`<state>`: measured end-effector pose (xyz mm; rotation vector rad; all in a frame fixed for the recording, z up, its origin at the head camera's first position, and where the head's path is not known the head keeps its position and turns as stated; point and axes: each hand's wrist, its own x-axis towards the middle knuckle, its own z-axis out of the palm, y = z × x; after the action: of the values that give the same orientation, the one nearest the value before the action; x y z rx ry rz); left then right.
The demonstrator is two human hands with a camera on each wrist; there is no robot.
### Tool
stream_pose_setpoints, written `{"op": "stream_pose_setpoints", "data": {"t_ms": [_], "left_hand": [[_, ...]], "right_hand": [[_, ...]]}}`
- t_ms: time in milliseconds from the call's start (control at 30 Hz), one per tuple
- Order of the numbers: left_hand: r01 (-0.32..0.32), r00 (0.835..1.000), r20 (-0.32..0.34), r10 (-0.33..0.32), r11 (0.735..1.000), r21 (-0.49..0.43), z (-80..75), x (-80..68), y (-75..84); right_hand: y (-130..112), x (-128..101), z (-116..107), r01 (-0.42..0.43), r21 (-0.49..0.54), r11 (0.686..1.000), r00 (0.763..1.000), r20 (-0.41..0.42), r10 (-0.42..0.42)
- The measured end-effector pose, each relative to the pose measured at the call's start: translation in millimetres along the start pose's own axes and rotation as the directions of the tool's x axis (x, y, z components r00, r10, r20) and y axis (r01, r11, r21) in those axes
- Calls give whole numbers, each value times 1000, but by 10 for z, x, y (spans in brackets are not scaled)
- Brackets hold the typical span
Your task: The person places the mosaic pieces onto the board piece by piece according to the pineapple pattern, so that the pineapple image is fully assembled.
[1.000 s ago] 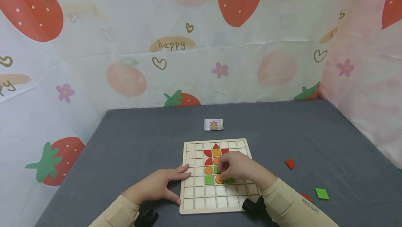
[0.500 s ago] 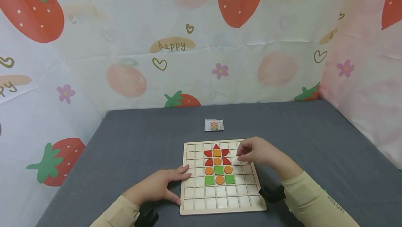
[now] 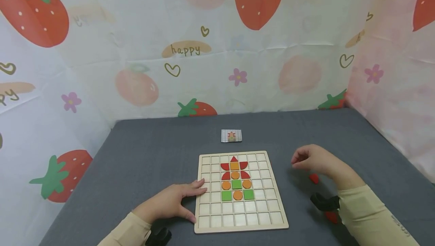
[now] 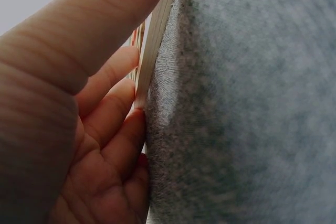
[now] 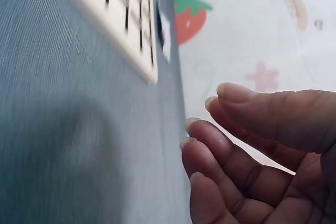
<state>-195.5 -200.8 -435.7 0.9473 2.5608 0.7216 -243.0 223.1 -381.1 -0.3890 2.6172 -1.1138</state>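
a person sat at a grey felt-covered bench [image 3: 153, 144], seen from a head-worn camera looking down at both hands. a wooden grid board [image 3: 240, 224] lay near the front edge of the bench, about midway along it. set into its squares was a small picture made of flat coloured pieces: a red triangle [image 3: 233, 158] at the top, red curved pieces [image 3: 225, 166] on either side of an orange square [image 3: 234, 165], then orange discs [image 3: 226, 185] and green squares [image 3: 226, 195] below, all in the middle columns of the board.

the left hand [image 3: 171, 200] rested flat on the bench against the board's left edge, fingers straight and relaxed, fingertips touching the wooden rim; it grasped nothing. the left wrist view showed the same fingers [image 4: 113, 103] lying along the board's thin edge.

the right hand [image 3: 314, 159] hovered above the bench to the right of the board, clear of it, fingers loosely curled and holding nothing. the right wrist view showed the curled fingers [image 5: 231, 150] empty, with the board's corner beyond them. a loose red piece [image 3: 314, 178] lay on the bench just below that hand, toward the right edge, and another red piece [image 3: 332, 217] showed partly beside the right sleeve [image 3: 374, 215], nearer the front edge.

a small pattern card [image 3: 231, 135] lay beyond the board, toward the back edge. strawberry-printed fabric [image 3: 217, 42] walled the bench at the back and both sides.
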Motion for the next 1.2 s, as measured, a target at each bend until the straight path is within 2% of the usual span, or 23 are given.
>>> {"op": "stream_pose_setpoints", "data": {"t_ms": [200, 467, 633, 800, 1200], "left_hand": [[1, 1000, -2, 0, 1000, 8, 6, -4, 2], [-13, 1000, -5, 12, 1000, -5, 5, -6, 0], [-8, 1000, -2, 8, 1000, -14, 1, -5, -1], [-4, 1000, 0, 4, 1000, -17, 4, -3, -4], [-7, 1000, -8, 7, 1000, -15, -8, -10, 10]], "right_hand": [[257, -56, -136, 6, -58, 998, 1000, 28, -4], [465, -93, -173, -59, -76, 995, 996, 68, 64], [572, -112, -196, -19, -72, 997, 993, 115, 27], [623, -129, -203, 27, -68, 997, 986, 164, -15], [594, -152, -220, 64, -80, 995, 979, 199, -47]]}}
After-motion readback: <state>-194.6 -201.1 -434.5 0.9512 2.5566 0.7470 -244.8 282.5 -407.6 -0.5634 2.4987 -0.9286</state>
